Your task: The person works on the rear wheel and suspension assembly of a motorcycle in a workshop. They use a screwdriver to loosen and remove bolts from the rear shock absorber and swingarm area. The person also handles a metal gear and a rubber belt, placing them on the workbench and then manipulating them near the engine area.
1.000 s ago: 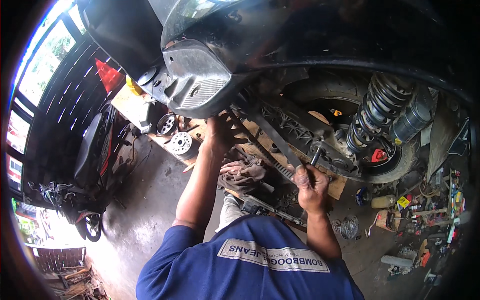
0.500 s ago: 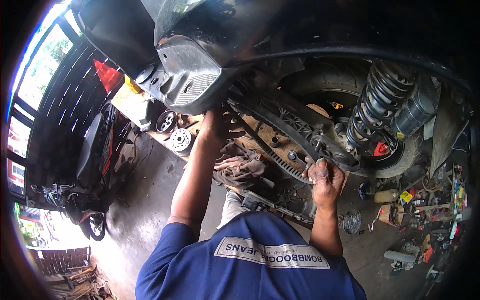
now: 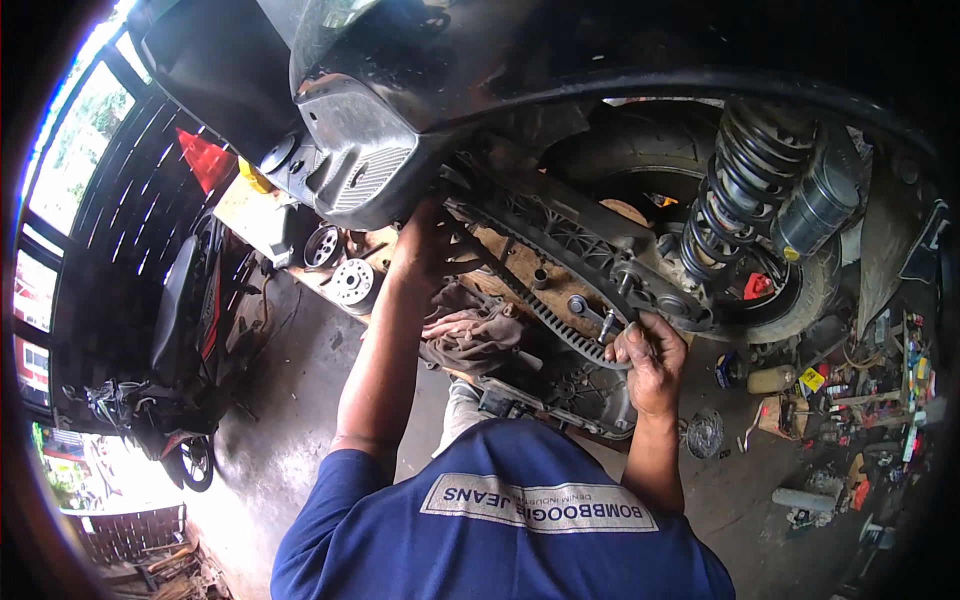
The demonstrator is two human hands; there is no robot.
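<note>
A black toothed drive belt (image 3: 545, 314) hangs in a long loop beside the scooter's open engine case (image 3: 560, 215). At the loop's rear end my right hand (image 3: 652, 362) is closed, thumb and fingers pinching the belt near a metal shaft (image 3: 626, 285). My left hand (image 3: 432, 240) reaches under the floorboard panel (image 3: 365, 165) to the belt's front end, with its fingers around the belt. Shadow and the panel partly hide those fingers. Below the belt, a crumpled brown rag (image 3: 470, 330) lies near a detached metal cover (image 3: 580, 395).
A round metal pulley (image 3: 354, 284) and a bell-shaped clutch drum (image 3: 322, 246) lie on a board at left. The shock absorber (image 3: 735, 195) and rear tyre (image 3: 800, 315) are at right. Tools and parts (image 3: 850, 400) litter the right floor. Another motorcycle (image 3: 180, 330) stands at left.
My right hand has moved slightly, its fingers turned more toward the belt's lower edge. The belt's rear end has shifted a little, and the whole view has moved slightly.
</note>
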